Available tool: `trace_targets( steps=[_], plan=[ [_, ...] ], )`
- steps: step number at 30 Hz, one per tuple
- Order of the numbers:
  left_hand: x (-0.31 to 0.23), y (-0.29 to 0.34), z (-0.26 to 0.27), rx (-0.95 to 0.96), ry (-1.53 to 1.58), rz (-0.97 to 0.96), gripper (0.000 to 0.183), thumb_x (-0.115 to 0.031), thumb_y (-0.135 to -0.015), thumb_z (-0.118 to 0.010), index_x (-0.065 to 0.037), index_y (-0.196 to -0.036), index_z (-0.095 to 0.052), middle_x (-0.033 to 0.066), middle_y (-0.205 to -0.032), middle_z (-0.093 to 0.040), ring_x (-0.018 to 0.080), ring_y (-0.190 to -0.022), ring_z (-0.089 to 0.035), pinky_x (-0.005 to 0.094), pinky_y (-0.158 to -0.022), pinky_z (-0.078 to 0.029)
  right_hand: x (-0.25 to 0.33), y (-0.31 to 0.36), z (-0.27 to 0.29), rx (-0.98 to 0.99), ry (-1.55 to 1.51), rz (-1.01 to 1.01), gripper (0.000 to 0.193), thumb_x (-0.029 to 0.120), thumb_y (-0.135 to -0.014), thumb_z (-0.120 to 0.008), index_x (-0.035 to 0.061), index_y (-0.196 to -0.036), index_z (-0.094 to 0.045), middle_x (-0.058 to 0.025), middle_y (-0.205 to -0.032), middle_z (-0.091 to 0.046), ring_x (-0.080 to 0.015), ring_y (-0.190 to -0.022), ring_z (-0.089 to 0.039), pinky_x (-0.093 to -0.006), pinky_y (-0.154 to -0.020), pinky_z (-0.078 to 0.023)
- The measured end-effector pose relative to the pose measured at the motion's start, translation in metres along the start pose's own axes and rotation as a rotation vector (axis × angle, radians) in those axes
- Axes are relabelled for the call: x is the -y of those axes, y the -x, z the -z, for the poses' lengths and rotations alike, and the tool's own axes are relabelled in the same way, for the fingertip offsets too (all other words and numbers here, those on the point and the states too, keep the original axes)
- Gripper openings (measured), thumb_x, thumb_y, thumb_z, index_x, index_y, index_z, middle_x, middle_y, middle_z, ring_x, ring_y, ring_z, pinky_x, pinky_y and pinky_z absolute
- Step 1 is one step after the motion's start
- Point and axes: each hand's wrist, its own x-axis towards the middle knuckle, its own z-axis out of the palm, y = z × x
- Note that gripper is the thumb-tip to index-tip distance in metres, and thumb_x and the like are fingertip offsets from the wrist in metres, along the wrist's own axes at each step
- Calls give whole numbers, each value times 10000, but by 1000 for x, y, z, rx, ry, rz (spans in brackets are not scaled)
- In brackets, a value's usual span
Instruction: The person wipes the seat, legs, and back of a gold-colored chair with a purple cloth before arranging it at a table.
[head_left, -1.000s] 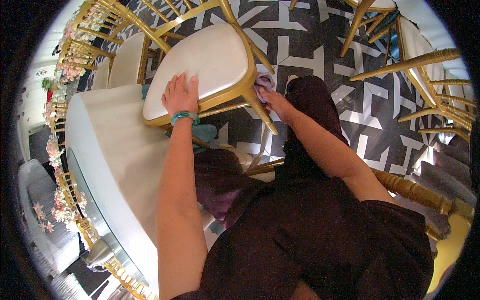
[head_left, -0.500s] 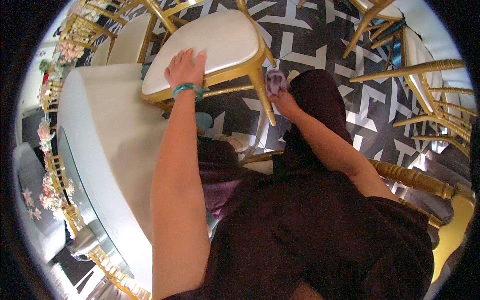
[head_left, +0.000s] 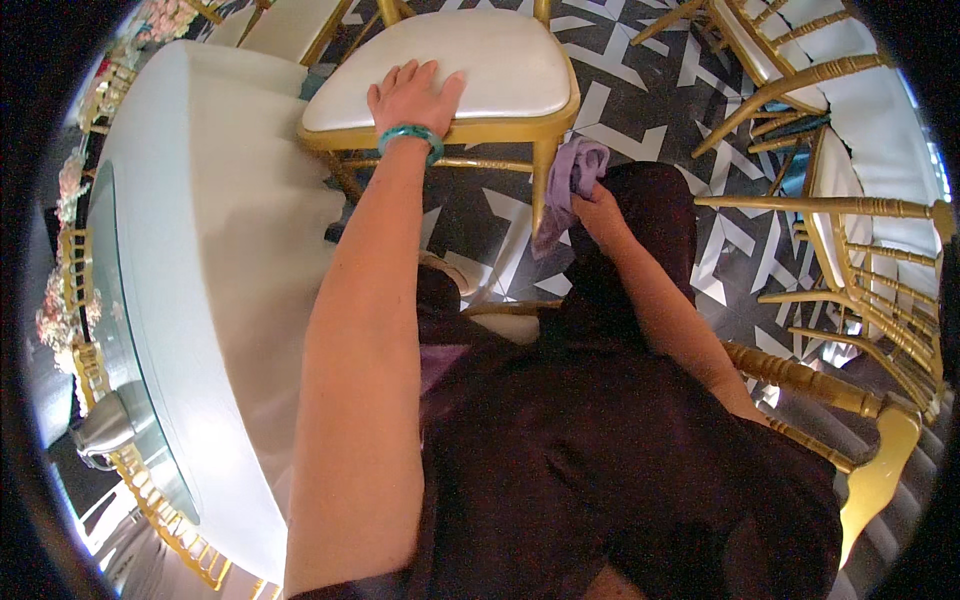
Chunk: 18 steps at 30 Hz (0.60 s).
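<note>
A gold chair with a white padded seat [head_left: 500,65] stands in front of me. My left hand [head_left: 415,98] lies flat on the near edge of that seat, fingers spread, with a green bangle [head_left: 412,138] round its wrist. Bunched in my right hand [head_left: 600,215] is a purple-grey cloth [head_left: 572,180], whose loose end hangs down. The cloth is beside the chair's front right leg [head_left: 543,170]; whether they touch, I cannot tell.
At my left stands a round table with a white tablecloth [head_left: 240,220], a glass top [head_left: 125,330] and a metal pot [head_left: 105,425]. More gold chairs [head_left: 830,205] stand at the right. The floor [head_left: 640,110] is black and white. Behind me is a gold chair back [head_left: 885,470].
The chair has turned and sits more squarely before me. My left hand stays on its seat. My right hand has shifted slightly, and more of the cloth hangs in view.
</note>
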Motion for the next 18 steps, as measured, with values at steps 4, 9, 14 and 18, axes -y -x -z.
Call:
trace_targets(
  steps=[4, 9, 14, 18],
  plan=[
    [5, 4, 4, -60, -71, -16, 601, -605, -829, -397, -182, -1232, -536, 55, -1339, -461, 234, -1254, -392, 496, -1038, -234, 41, 9, 3, 107, 24, 161, 321, 140, -763, -640, 72, -1074, -597, -110, -1091, -597, -254, -1000, -567, -354, -865, -452],
    [-1, 4, 9, 8, 6, 39, 605, -588, -821, -388, -192, -1257, -524, 48, -1368, -428, 235, -1294, -329, 475, -1081, -141, 81, 26, 9, -5, 935, 425, 399, 28, -657, -667, 65, -1044, -577, -105, -1265, -488, -301, -1182, -448, -390, -970, -383],
    [1, 6, 9, -3, -30, 36, 594, -576, -829, -374, -202, -1269, -516, 34, -1385, -409, 228, -1311, -303, 477, -1087, -123, 102, 29, 16, 41, 861, 372, 397, 103, -622, -692, 71, -1002, -582, -122, -1099, -566, -339, -1049, -518, -403, -896, -421],
    [4, 4, 3, -35, -107, -12, 605, -618, -830, -379, -196, -1233, -539, 51, -1339, -460, 252, -1252, -394, 505, -1036, -240, 94, 17, 16, 170, 243, 307, 397, 188, -648, -719, 74, -1001, -580, -147, -879, -628, -351, -844, -603, -410, -740, -478]
  ],
)
